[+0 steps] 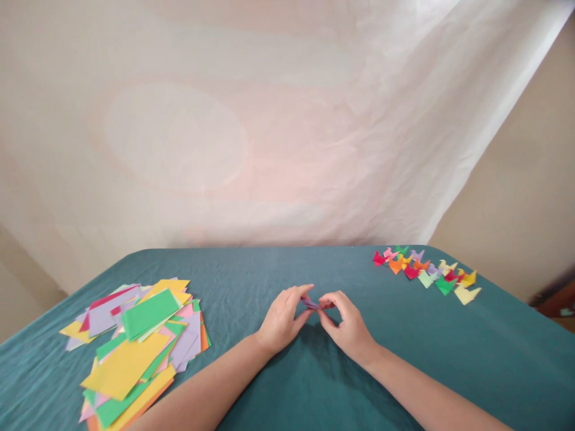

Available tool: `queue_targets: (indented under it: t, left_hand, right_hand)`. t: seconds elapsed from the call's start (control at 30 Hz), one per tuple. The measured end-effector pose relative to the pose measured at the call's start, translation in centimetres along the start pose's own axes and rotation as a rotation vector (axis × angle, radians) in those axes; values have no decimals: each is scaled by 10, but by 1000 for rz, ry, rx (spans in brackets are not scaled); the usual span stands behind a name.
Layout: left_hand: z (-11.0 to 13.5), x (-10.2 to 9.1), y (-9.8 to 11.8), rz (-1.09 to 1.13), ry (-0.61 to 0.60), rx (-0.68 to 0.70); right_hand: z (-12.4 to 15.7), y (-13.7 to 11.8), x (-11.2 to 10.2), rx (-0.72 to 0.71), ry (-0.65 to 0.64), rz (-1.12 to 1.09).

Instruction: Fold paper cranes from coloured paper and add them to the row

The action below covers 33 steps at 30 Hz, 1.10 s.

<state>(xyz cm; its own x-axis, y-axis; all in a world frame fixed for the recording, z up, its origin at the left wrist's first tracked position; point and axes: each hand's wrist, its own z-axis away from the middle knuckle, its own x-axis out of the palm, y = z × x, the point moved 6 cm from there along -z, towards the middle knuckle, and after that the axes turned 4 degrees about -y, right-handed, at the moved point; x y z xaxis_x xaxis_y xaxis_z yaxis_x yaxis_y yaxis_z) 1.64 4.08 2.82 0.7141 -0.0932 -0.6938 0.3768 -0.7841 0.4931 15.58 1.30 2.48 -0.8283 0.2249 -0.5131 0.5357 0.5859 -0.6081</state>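
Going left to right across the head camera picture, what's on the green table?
pile of coloured paper sheets → left hand → purple folded paper, pinched by both hands → right hand → cluster of small folded paper shapes

Worktop (449,359): covered in teal cloth, matt, faintly creased. Loose sheets (135,341), near left: thin coloured paper, matt, smooth. Folded pieces (426,272), far right: same matt paper, sharply creased. Small purple piece (311,303) at the fingertips: paper. Backdrop (269,120): pale, wrinkled, matt sheet.
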Motion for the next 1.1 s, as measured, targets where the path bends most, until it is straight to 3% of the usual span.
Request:
queue_targets:
  t: [0.13, 0.3, 0.4, 0.6, 0.73, 0.93, 1.1]
  left_hand:
    - [-1, 4, -1, 101, -60, -69]
    - [-3, 8, -15, 321, -25, -245]
    - [-2, 11, -24, 416, -37, -305]
    - [-5, 4, -18, 327, 16, -227]
    - [-6, -4, -8, 186, 69, -150]
    - [-5, -2, 0, 44, 5, -70]
    - [-4, 1, 2, -91, -46, -50]
  right_hand:
    - [0, 0, 0, 34, -14, -51]
    - [0, 16, 4, 221, -87, -170]
    - [-2, 20, 8, 250, -166, -167]
    - [-5, 14, 2, 142, -121, -78]
    - [-6, 9, -2, 5, -119, 107]
    - [-3, 1, 6, -191, -226, 560]
    - [-1, -1, 13, -219, -270, 660]
